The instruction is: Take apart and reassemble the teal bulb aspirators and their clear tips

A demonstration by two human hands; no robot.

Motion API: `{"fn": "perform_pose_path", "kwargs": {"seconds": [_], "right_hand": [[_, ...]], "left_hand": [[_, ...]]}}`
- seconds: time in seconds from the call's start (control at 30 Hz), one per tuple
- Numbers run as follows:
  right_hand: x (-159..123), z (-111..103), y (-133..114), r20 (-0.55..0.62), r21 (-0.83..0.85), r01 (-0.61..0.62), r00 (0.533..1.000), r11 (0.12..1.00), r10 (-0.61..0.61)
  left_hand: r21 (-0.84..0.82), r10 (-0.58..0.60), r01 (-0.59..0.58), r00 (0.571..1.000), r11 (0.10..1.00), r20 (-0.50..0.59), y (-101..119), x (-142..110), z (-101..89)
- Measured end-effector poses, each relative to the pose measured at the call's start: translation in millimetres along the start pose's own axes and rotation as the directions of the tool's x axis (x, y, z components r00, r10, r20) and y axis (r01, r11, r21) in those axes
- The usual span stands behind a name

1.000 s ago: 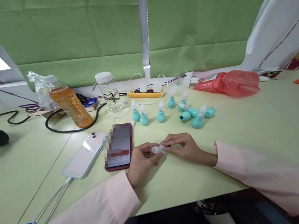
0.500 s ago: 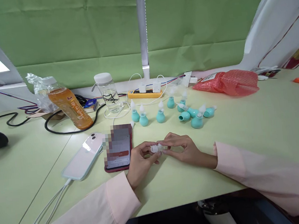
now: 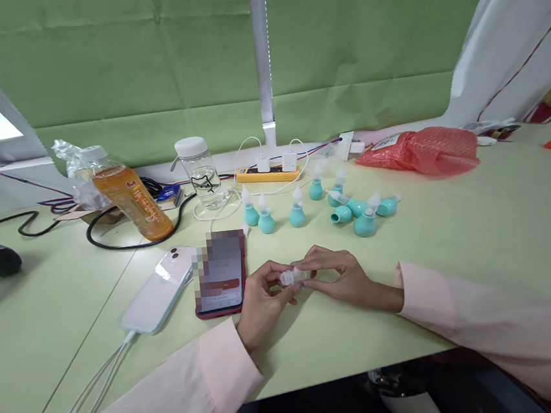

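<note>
My left hand (image 3: 263,296) and my right hand (image 3: 339,275) meet low over the table, pinching a small clear plastic nozzle (image 3: 288,277) between their fingertips. The nozzle lies sideways, its round flanged end toward the left; fingers cover part of it. Beyond my hands stand several teal squeeze bulbs with clear pointed tips, like nasal aspirators; one aspirator (image 3: 296,215) is straight ahead and another aspirator (image 3: 365,224) is to the right. In the group at the right, an open-mouthed teal bulb (image 3: 341,214) lies on its side.
A dark red phone (image 3: 221,273) lies beside my left hand, with a pale phone (image 3: 158,292) on cables farther left. Behind are an orange drink bottle (image 3: 133,204), a clear water bottle (image 3: 206,177), a yellow power strip (image 3: 267,177) and a red bubble-wrap bag (image 3: 421,152).
The camera view has shifted very slightly. Both hands keep the same pinch on the clear nozzle, with almost no movement.
</note>
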State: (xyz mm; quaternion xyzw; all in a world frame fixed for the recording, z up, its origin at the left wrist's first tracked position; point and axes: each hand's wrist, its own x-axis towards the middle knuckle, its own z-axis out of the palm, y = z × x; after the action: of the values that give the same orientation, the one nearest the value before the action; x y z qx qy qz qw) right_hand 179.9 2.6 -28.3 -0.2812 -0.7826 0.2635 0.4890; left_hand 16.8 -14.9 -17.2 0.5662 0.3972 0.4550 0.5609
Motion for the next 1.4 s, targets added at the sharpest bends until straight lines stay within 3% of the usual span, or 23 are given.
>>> {"fn": "perform_pose_path", "kwargs": {"seconds": [0.4, 1.13, 1.27, 1.33, 1.4], "right_hand": [[0, 0, 3, 0.000, -0.032, 0.132, 0.991, 0.991, -0.132], [0, 0, 5, 0.020, -0.044, 0.206, 0.978, 0.978, -0.205], [-1, -2, -2, 0.036, 0.008, 0.088, 0.995, 0.996, -0.089], [-1, -2, -6, 0.061, 0.133, -0.081, 0.995, 0.988, 0.073], [-1, -2, -9, 0.103, 0.301, -0.279, 0.960, 0.912, 0.260]], "left_hand": [[0.065, -0.005, 0.009, 0.998, 0.998, -0.062, 2, -2, 2.7], [0.062, -0.018, 0.023, 0.997, 0.998, -0.079, 0, -2, 2.6], [0.097, 0.021, -0.015, 0.997, 0.995, -0.068, -2, -3, 2.4], [0.113, 0.060, -0.052, 0.996, 0.992, -0.064, -4, -4, 2.4], [0.132, 0.097, -0.089, 0.994, 0.987, -0.050, -4, -5, 2.6]]}}
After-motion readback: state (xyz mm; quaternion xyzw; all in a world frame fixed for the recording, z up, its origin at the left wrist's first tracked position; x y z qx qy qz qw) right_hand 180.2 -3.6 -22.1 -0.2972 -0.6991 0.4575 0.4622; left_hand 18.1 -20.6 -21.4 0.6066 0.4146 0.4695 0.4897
